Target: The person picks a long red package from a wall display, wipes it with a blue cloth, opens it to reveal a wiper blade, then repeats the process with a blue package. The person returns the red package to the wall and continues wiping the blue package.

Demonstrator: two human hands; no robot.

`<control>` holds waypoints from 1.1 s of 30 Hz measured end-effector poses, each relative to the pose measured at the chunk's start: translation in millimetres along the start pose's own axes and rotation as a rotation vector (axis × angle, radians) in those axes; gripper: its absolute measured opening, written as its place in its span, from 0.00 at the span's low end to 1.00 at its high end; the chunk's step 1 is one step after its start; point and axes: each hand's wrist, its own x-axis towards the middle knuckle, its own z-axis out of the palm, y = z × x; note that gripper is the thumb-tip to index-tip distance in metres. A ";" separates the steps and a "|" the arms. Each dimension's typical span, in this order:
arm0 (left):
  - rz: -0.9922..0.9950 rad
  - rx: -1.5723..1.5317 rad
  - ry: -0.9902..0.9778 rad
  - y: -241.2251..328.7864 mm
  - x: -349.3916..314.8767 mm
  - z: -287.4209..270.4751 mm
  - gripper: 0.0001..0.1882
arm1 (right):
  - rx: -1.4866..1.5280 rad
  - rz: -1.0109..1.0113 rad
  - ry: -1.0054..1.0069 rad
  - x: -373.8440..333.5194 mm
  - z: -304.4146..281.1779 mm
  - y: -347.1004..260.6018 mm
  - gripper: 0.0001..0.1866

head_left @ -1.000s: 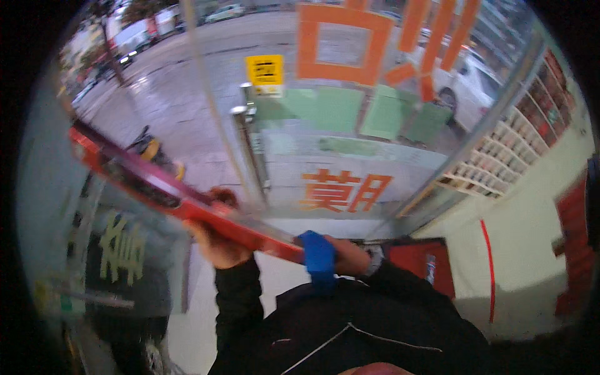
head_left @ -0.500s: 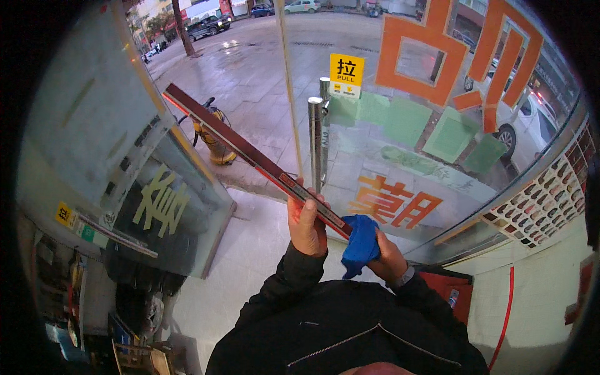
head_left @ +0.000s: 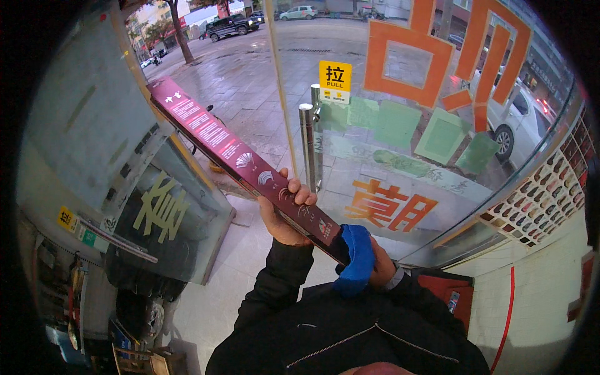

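A long, narrow maroon box (head_left: 206, 134) with white fan drawings and lines of print is held up at a slant, its far end toward the upper left. Around its lower middle wraps my left hand (head_left: 280, 226), fingers over the broad printed face. A blue cloth (head_left: 356, 253) covers the near end of the box, and my right hand (head_left: 382, 265) is closed on that cloth. The right fingers are partly hidden behind the cloth.
Ahead stands a glass door with a metal handle (head_left: 307, 144) and a yellow sign (head_left: 334, 81). To the left is another glass door panel (head_left: 169, 206). A wooden chair (head_left: 134, 359) stands at lower left. Parked cars and a paved street lie outside.
The box has been turned about its length, from its narrow edge to its broad printed face. My left fingers now lie over it, and the blue cloth has shifted slightly left.
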 end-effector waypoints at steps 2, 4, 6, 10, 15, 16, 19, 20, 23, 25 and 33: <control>0.001 0.004 -0.019 -1.4 1.8 1.8 0.41 | 0.027 0.013 0.009 -0.9 1.0 -4.1 0.45; -0.013 0.059 -0.008 -10.1 -2.2 5.3 0.42 | -0.035 -0.018 -0.011 -0.1 2.9 -12.6 0.43; -0.024 0.137 0.001 -23.2 -9.7 7.0 0.43 | -0.318 -0.138 -0.047 1.5 2.0 -22.4 0.42; -0.114 0.390 -0.071 -42.1 -34.1 -5.6 0.44 | -0.438 -0.281 -0.033 10.4 4.1 -26.8 0.42; -0.286 0.784 -0.154 -63.2 -49.9 -15.1 0.42 | -0.108 -0.160 0.050 36.7 8.1 3.2 0.38; -0.326 0.951 -0.046 -72.4 -50.0 -12.4 0.41 | -0.033 -0.125 0.043 39.2 6.0 8.3 0.37; 0.304 1.327 0.102 -121.7 -53.2 -1.6 0.35 | 0.143 -0.196 0.046 45.7 -3.4 12.8 0.35; 0.381 1.396 0.017 -117.7 -49.4 -5.2 0.36 | 0.152 -0.129 0.064 47.3 -7.2 10.2 0.35; -0.269 0.966 -0.101 -92.5 -35.2 -16.7 0.38 | 0.283 -0.146 0.085 54.2 -12.7 -4.3 0.42; -0.537 0.645 -0.098 -77.5 -30.1 -18.8 0.39 | 0.336 -0.162 0.121 60.4 -13.8 -16.0 0.43; -0.381 1.562 -0.076 -65.2 -57.4 45.9 0.32 | -0.251 -0.632 0.356 74.8 -17.5 -64.0 0.42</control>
